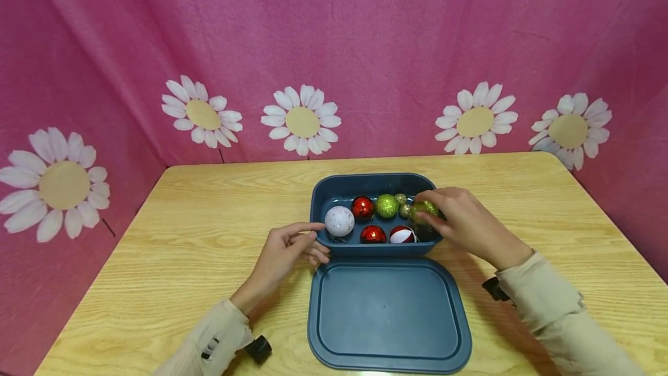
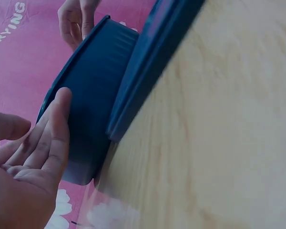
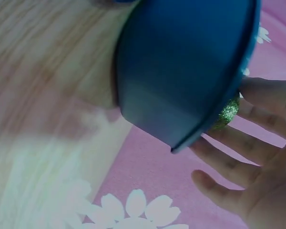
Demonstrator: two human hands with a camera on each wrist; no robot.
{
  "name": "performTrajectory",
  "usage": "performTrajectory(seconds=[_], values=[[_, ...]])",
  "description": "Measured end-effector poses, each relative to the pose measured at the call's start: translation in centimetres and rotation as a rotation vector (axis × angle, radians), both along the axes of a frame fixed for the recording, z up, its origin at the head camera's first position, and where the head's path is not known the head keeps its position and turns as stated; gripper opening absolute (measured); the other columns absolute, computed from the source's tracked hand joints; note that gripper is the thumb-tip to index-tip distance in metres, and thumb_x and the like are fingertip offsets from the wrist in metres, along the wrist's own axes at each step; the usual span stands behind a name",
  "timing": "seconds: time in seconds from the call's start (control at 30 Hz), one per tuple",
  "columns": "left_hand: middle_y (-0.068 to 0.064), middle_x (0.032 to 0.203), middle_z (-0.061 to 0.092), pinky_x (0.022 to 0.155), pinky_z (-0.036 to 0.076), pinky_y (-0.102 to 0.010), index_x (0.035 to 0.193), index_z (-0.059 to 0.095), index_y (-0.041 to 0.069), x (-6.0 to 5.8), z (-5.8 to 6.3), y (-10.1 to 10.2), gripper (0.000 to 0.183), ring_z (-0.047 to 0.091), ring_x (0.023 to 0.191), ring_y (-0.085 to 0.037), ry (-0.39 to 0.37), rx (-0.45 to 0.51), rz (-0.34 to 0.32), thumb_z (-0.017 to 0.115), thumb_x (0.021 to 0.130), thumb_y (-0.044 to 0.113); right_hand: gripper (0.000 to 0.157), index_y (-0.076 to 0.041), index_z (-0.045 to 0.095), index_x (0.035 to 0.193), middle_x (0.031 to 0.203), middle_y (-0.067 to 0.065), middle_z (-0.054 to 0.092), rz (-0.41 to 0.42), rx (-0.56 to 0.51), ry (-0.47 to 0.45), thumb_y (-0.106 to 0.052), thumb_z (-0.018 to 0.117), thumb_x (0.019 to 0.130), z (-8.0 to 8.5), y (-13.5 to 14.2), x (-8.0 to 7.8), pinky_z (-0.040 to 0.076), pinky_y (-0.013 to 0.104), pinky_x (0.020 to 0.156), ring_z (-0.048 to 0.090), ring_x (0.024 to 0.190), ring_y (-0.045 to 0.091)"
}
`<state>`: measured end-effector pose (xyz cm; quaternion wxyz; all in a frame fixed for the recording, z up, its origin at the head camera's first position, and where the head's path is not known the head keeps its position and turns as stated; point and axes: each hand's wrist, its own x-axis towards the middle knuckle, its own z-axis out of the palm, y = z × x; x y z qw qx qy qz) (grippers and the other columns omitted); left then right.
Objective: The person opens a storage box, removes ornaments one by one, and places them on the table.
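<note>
A dark blue rectangular box (image 1: 367, 251) holds several bauble ornaments. My right hand (image 1: 475, 228) reaches over its right end and grips a green glitter ball (image 1: 424, 210) between thumb and fingers. In the right wrist view, part of that glitter ball (image 3: 229, 113) shows above the rim beside my fingers. At the box's left end, my left hand (image 1: 282, 255) rests with extended fingers against the outer wall (image 2: 93, 90). Closest to it inside lies a white speckled ball (image 1: 339, 221).
Also in the box are two shiny red balls (image 1: 362, 208), a green ball (image 1: 387, 205), small gold balls (image 1: 400, 198) and a red-and-white ball (image 1: 402, 234). A flat blue lid (image 1: 386, 312) lies on the wooden table (image 1: 209, 225) in front. Behind hangs a pink flowered curtain (image 1: 376, 74).
</note>
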<state>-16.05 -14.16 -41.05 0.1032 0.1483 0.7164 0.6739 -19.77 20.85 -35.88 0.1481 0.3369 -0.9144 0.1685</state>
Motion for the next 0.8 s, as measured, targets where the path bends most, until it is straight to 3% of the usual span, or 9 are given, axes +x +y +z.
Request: performTrajectory(seconds=[0.1, 0.33, 0.53, 0.8], values=[[-0.023, 0.096, 0.073, 0.07, 0.06, -0.029, 0.133, 0.06, -0.002, 0.0, 0.0, 0.0, 0.034, 0.075, 0.081, -0.025, 0.011, 0.01, 0.014, 0.051, 0.106, 0.016, 0.027, -0.004, 0.07, 0.111, 0.091, 0.003, 0.071, -0.009, -0.009, -0.027, -0.012, 0.078, 0.086, 0.5, 0.1, 0.3, 0.049, 0.03, 0.06, 0.052, 0.064, 0.006], [-0.025, 0.095, 0.073, 0.067, 0.06, -0.028, 0.132, 0.059, -0.004, 0.0, 0.0, 0.1, 0.033, 0.075, 0.078, -0.023, 0.026, 0.024, 0.013, 0.052, 0.104, 0.011, 0.028, -0.007, 0.069, 0.114, 0.095, 0.002, 0.071, -0.021, -0.013, -0.064, -0.013, 0.077, 0.088, 1.1, 0.3, 0.8, 0.05, 0.03, 0.062, 0.054, 0.066, 0.007], [-0.026, 0.095, 0.073, 0.066, 0.06, -0.027, 0.132, 0.06, -0.003, 0.0, 0.0, 0.1, 0.032, 0.075, 0.077, -0.023, 0.027, 0.036, 0.011, 0.054, 0.104, 0.011, 0.035, -0.003, 0.068, 0.117, 0.103, 0.009, 0.072, -0.035, -0.026, -0.019, -0.012, 0.079, 0.086, 1.8, 1.0, 1.0, 0.055, 0.037, 0.066, 0.061, 0.075, 0.014], [-0.024, 0.094, 0.073, 0.066, 0.06, -0.027, 0.132, 0.06, -0.004, 0.0, -0.1, 0.0, 0.032, 0.075, 0.077, -0.024, 0.027, 0.034, 0.013, 0.052, 0.104, 0.012, 0.036, -0.004, 0.068, 0.116, 0.104, 0.009, 0.072, -0.037, -0.065, 0.044, -0.011, 0.081, 0.083, 2.2, 2.3, 0.6, 0.056, 0.043, 0.071, 0.065, 0.083, 0.018]])
